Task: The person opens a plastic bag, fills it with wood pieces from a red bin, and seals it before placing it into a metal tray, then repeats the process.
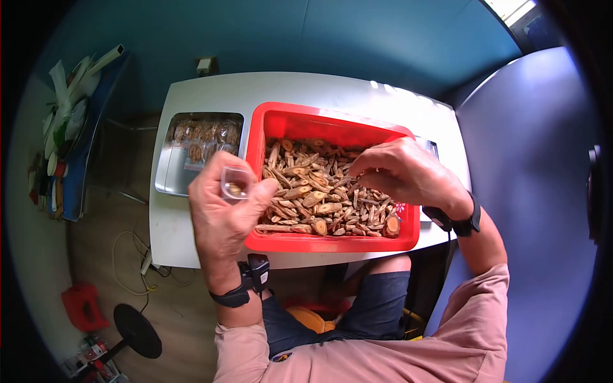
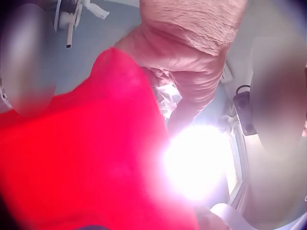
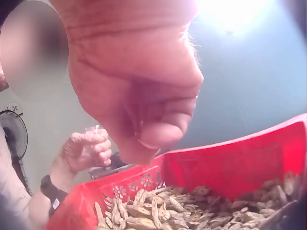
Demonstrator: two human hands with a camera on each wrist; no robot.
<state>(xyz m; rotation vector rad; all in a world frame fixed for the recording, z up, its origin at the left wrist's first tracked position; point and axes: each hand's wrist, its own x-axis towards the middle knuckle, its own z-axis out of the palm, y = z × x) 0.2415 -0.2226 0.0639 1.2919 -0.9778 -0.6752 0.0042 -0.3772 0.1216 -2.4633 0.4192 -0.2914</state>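
My left hand (image 1: 222, 207) is raised over the near left corner of the red basket (image 1: 408, 239). It grips a small clear plastic bag (image 1: 235, 183), its mouth spread, a few pale brown pieces inside; crinkled clear plastic shows between thumb and fingers in the left wrist view. My right hand (image 1: 408, 172) hovers over the right part of the basket, above a heap of dried, bark-edged woody slices (image 1: 313, 191). Its fingers (image 3: 165, 132) are curled in toward the thumb; I cannot tell whether a slice is between them.
A metal tray (image 1: 167, 172) at the left of the white table (image 1: 211, 96) holds several filled clear bags (image 1: 204, 132). Another tray edge (image 1: 434, 150) shows behind the right wrist. A blue-grey panel (image 1: 530, 159) stands to the right; cables (image 1: 121, 268) lie on the floor at left.
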